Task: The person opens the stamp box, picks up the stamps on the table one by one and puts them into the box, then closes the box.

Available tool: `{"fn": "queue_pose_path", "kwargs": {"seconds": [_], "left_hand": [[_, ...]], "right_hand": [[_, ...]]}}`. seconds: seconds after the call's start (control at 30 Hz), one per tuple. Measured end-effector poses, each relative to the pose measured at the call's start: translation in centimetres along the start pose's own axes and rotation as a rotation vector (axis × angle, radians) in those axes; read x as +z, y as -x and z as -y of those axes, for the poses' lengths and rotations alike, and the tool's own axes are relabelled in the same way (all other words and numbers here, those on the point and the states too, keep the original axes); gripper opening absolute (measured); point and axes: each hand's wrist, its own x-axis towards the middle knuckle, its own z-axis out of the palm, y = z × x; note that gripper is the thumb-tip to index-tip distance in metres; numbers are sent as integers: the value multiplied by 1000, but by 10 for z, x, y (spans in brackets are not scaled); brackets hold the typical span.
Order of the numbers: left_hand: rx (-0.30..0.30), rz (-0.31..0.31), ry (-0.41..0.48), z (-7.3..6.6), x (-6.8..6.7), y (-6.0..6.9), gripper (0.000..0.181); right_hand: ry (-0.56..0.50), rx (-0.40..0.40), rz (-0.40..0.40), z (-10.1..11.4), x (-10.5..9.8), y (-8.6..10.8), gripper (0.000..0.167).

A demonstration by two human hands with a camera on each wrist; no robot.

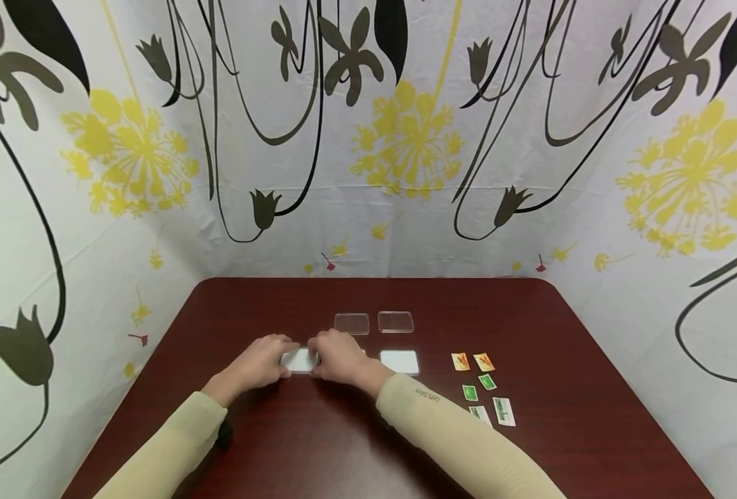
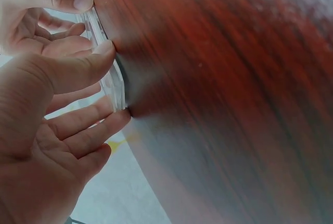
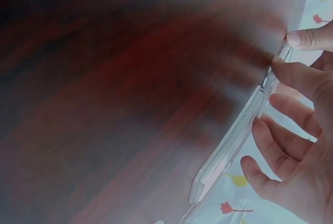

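Between both hands, at the left middle of the table, is a flat clear plastic case [image 1: 298,360] that looks white inside. My left hand [image 1: 259,362] grips its left end, thumb on the near edge and fingers at the far side. My right hand [image 1: 339,357] pinches its right end in the same manner. In the left wrist view the thumbs press along the case's clear rim [image 2: 118,86]. A second clear case [image 3: 226,148] lies close to the right hand in the right wrist view; in the head view that hand mostly hides it.
Farther back lie two clear plastic lids [image 1: 352,324] side by side. A white rectangular piece [image 1: 400,362] sits right of the right hand. Several small stamp-like pictures, orange [image 1: 460,362], green [image 1: 470,393] and white [image 1: 503,412], are spread at the right, one partly behind the right sleeve.
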Motion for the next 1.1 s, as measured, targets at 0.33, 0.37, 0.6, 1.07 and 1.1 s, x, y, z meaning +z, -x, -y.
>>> {"fn": "queue_pose_path", "kwargs": {"seconds": [0.33, 0.37, 0.6, 1.07, 1.1], "left_hand": [[-1, 13, -45, -1, 0, 2, 58], [5, 11, -49, -1, 0, 1, 58], [4, 6, -49, -2, 0, 1, 64], [-19, 2, 7, -6, -2, -1, 68], [-16, 5, 9, -5, -3, -1, 69]], "right_hand": [[56, 0, -11, 7, 2, 3, 29], [67, -3, -18, 8, 2, 3, 29], [78, -10, -44, 8, 4, 2, 30], [-18, 27, -16, 0, 8, -4, 33], [-20, 27, -15, 0, 7, -4, 33]]}}
